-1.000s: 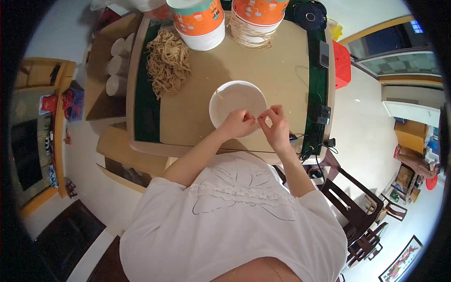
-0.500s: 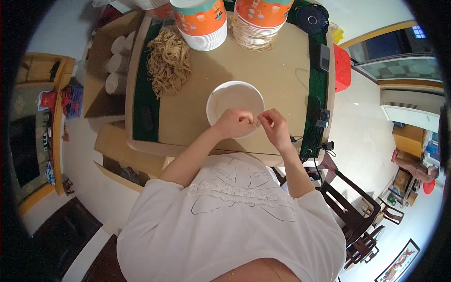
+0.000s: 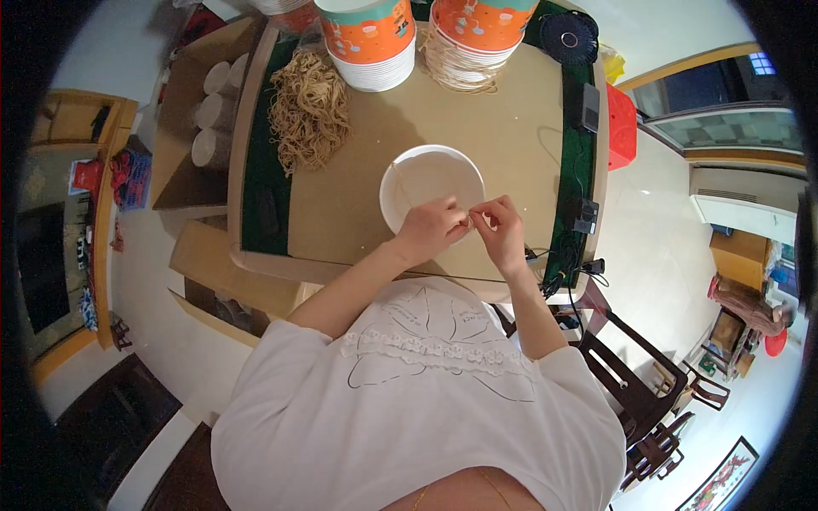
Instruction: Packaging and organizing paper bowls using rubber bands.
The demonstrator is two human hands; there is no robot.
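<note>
A white round bowl (image 3: pixel 439 175) sits on the brown tabletop in front of me. A thin tan string (image 3: pixel 398 175) runs over its left side. My left hand (image 3: pixel 433 228) is closed over the bowl's near edge, its fingertips pinching the string. Close beside it, my right hand (image 3: pixel 499 234) pinches too, thumb and forefinger together at the near right rim. The fingertips of both hands almost meet, and the bit of string between them is mostly hidden.
A tangled heap of tan string (image 3: pixel 311 111) lies at the table's left. Behind the bowl stand a stack of orange-and-white paper tubs (image 3: pixel 372 51) and another stack (image 3: pixel 477 30) draped with strings. Cables (image 3: pixel 558 281) hang at the right edge; an open carton (image 3: pixel 192 170) stands left.
The fingertips of my two hands have come closer together at the bowl's near right rim. The whole view has shifted slightly.
</note>
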